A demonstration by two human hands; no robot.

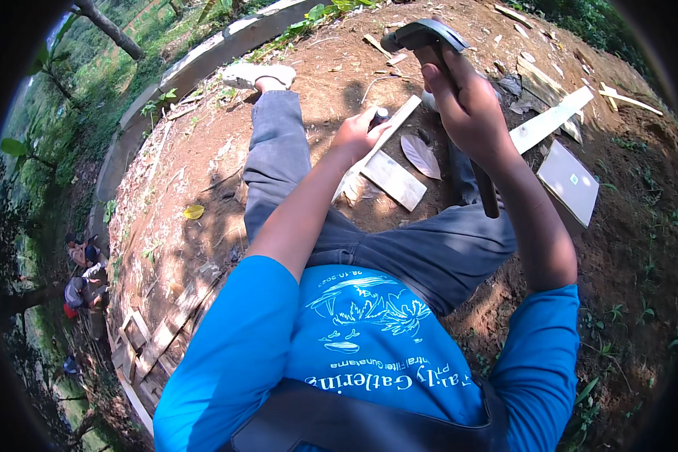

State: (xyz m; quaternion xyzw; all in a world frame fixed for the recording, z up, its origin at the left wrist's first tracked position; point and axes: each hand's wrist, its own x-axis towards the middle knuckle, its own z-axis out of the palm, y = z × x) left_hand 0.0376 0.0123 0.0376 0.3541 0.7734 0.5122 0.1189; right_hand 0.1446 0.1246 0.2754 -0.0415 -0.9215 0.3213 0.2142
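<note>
Raised above the ground on the right, my right hand (471, 113) is wrapped round the handle of a claw hammer (432, 32). The handle's lower end sticks out below my wrist. Lower and to the left, my left hand (356, 137) closes round a short dark-handled tool (380, 115) with a pale round end; its lower part is hidden. That hand is at a narrow wooden strip (401, 119), slanting between my legs. A short pale board (395, 182) lies against the strip's right side, with a large dry leaf (420, 156) beside it.
A long pale plank (546, 124) and a squarish board (567, 182) lie on the soil at right. A concrete edge (147, 105) curves along the left. Wooden pieces (162, 339) are at lower left; people (83, 290) are beyond them.
</note>
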